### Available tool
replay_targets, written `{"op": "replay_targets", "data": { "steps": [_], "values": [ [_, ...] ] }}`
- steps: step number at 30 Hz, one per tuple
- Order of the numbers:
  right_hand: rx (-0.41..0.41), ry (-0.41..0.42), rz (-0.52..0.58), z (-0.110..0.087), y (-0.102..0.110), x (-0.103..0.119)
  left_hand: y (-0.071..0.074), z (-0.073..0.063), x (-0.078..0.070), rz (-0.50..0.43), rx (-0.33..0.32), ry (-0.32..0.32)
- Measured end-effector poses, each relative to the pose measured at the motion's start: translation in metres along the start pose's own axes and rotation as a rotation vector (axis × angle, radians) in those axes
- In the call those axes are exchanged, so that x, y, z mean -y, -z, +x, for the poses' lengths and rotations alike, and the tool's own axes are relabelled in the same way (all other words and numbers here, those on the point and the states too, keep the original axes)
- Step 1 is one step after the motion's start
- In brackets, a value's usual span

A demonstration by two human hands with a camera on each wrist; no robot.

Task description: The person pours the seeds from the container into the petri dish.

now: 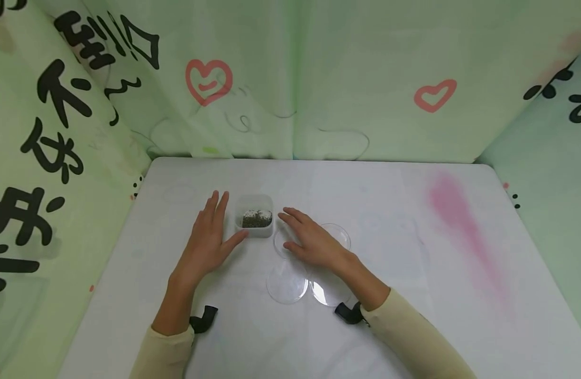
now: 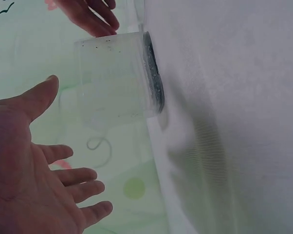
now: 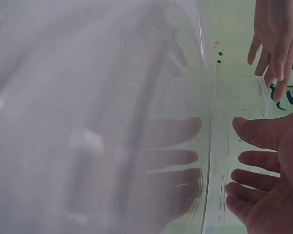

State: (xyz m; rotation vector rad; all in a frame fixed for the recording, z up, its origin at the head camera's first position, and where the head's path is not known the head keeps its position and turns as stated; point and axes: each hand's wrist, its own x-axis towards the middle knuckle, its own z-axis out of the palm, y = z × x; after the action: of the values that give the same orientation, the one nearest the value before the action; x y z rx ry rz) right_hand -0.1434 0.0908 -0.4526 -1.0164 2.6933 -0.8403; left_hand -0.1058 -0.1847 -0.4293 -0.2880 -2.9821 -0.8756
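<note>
A translucent square plastic tub (image 1: 254, 202) stands on the table, with dark grains at its bottom; in the left wrist view the tub (image 2: 112, 73) shows these as a dark layer (image 2: 155, 73) along its base. Just left of it is my left hand (image 1: 204, 245), fingers extended and thumb by the tub's near side. On the other side, my right hand (image 1: 314, 239) hovers over clear round dishes, fingers spread and holding nothing. Several such dishes lie together, including a front left dish (image 1: 286, 284) and a back right dish (image 1: 340, 231). My right hand and forearm partly cover them.
The white table (image 1: 390, 337) bears a pink stain (image 1: 456, 221) at the right. Green printed curtains (image 1: 347, 63) hang behind it and at both sides. Black curved pieces (image 1: 205, 319) stick out at both wrists.
</note>
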Motion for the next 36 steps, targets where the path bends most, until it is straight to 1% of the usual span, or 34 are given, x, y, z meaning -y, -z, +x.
{"op": "replay_targets", "data": {
  "steps": [10,16,22,31,36],
  "values": [
    [0.042,-0.04,-0.011,0.0,-0.002,-0.001,0.0,0.012,0.003,-0.064,0.044,0.005],
    [0.062,-0.064,-0.011,-0.003,0.002,0.002,0.0,0.015,0.004,-0.091,0.063,0.024],
    [0.095,-0.077,0.008,-0.005,0.004,0.002,-0.002,0.016,0.005,-0.116,0.078,0.018],
    [0.109,-0.065,0.035,-0.003,0.005,0.001,-0.008,0.02,0.008,-0.258,0.143,0.034],
    [0.117,-0.069,0.031,-0.002,0.004,0.0,-0.013,0.025,0.012,-0.289,0.15,0.033]
  ]
}}
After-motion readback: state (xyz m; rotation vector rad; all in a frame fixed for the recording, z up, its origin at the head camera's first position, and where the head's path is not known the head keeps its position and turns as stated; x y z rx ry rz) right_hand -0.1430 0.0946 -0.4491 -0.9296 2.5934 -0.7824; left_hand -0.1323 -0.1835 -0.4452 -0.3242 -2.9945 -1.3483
